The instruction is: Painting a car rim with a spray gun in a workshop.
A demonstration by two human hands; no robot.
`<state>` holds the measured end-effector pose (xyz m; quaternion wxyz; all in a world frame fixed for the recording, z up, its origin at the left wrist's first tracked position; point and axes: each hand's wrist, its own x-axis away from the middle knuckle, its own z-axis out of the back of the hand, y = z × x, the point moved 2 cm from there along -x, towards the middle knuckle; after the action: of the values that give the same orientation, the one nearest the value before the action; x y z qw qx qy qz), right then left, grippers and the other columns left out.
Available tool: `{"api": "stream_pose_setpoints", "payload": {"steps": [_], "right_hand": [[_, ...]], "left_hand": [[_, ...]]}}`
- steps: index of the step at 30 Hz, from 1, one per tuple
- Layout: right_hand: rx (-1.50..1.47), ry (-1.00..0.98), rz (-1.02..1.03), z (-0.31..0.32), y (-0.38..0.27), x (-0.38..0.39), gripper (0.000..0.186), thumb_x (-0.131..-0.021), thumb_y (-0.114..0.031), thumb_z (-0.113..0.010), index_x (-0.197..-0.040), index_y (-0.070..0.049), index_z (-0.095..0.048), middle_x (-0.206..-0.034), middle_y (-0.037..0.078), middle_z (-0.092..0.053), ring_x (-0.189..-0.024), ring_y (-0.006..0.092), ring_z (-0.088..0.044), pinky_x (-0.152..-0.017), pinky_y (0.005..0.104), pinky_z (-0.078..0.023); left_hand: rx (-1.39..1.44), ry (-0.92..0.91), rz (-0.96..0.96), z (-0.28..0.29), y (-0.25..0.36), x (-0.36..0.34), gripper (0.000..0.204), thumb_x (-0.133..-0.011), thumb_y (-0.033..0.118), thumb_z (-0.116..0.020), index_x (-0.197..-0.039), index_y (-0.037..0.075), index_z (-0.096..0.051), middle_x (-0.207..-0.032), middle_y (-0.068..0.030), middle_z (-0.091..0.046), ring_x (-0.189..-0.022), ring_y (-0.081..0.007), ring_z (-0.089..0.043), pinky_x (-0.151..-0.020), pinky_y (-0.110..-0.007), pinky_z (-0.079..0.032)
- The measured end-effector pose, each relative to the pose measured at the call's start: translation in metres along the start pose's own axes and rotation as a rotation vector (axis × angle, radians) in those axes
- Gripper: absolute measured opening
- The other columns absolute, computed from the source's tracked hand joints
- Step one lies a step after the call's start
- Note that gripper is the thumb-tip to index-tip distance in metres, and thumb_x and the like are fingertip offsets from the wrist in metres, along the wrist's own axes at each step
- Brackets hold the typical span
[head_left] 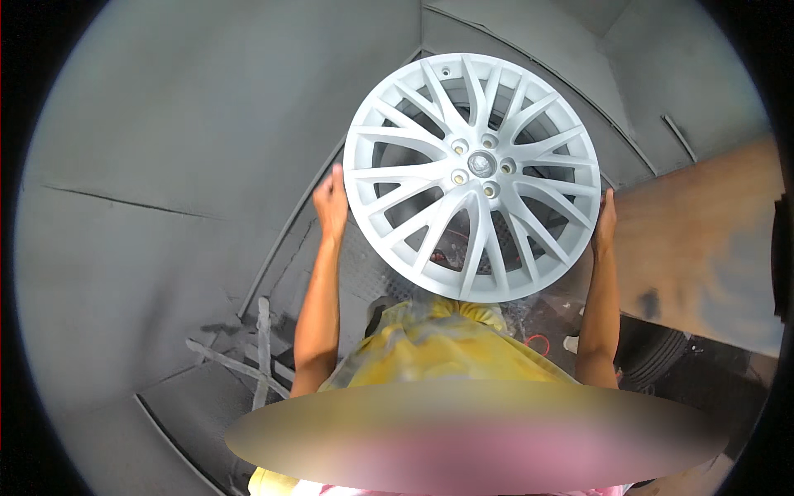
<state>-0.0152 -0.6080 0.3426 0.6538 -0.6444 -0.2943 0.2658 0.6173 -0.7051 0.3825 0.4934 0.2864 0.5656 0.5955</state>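
Between my two hands is a large white alloy wheel rim (471, 207), its many-spoked face turned up toward me. A grey round centre cap area sits in its middle, ringed by several bolt holes. My left hand (332, 201) is closed on the rim's left edge, thumb up along the side. On the right edge, slightly lower, my right hand (607, 219) grips the rim as well. Most fingers of both hands are hidden behind or under the wheel. Through the gaps between spokes I see dark floor.
Grey walls (182, 116) stand at the left and far side. A brown panel (703, 240) rises at the right, with a black tyre (655, 351) below it. A grey crossed-bar stand (263, 355) is at lower left. A red hose loop (539, 341) lies on the floor.
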Motion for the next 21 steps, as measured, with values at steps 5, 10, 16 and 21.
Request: {"api": "stream_pose_setpoints", "payload": {"steps": [5, 10, 16, 21], "right_hand": [[0.813, -0.133, -0.159, 0.148, 0.180, 0.143, 0.045, -0.101, -0.042, -0.056, -0.093, 0.002, -0.067, -0.061, 0.009, -0.056, -0.057, 0.0242, -0.059, -0.058, 0.0430, -0.051], [0.980, -0.563, -0.787, 0.218, 0.388, 0.392, 0.031, -0.092, -0.035, -0.060, -0.088, -0.007, -0.072, -0.079, 0.012, -0.071, -0.071, 0.0248, -0.068, -0.063, 0.0467, -0.052], [1.079, -0.930, -0.374, 0.129, 0.377, 0.468, 0.031, -0.089, -0.036, -0.063, -0.087, -0.006, -0.071, -0.073, 0.012, -0.072, -0.069, 0.0239, -0.071, -0.061, 0.0446, -0.053], [0.580, -0.336, 0.003, 0.065, 0.179, 0.432, 0.031, -0.101, -0.030, -0.062, -0.095, 0.000, -0.068, -0.073, 0.005, -0.067, -0.061, 0.0110, -0.062, -0.056, 0.0313, -0.051]], "left_hand": [[-0.126, -0.306, 0.217, 0.060, -0.175, 0.133, 0.056, -0.105, 0.049, -0.056, -0.072, 0.005, -0.064, -0.057, 0.0042, -0.050, -0.051, -0.0081, -0.045, -0.047, -0.030, -0.036], [-0.638, -1.030, 0.337, 0.134, -0.317, 0.294, 0.051, -0.102, 0.047, -0.052, -0.108, 0.001, -0.072, -0.103, -0.0210, -0.074, -0.092, -0.0283, -0.068, -0.083, -0.044, -0.053], [-0.523, -1.459, 0.739, 0.178, -0.306, 0.325, 0.051, -0.101, 0.046, -0.054, -0.116, 0.001, -0.072, -0.112, -0.0177, -0.074, -0.098, -0.0217, -0.069, -0.086, -0.035, -0.055], [-0.323, -1.302, 1.183, 0.149, -0.288, 0.274, 0.037, -0.105, 0.038, -0.051, -0.122, 0.010, -0.068, -0.108, -0.0106, -0.073, -0.081, -0.0197, -0.069, -0.079, -0.037, -0.059]]}}
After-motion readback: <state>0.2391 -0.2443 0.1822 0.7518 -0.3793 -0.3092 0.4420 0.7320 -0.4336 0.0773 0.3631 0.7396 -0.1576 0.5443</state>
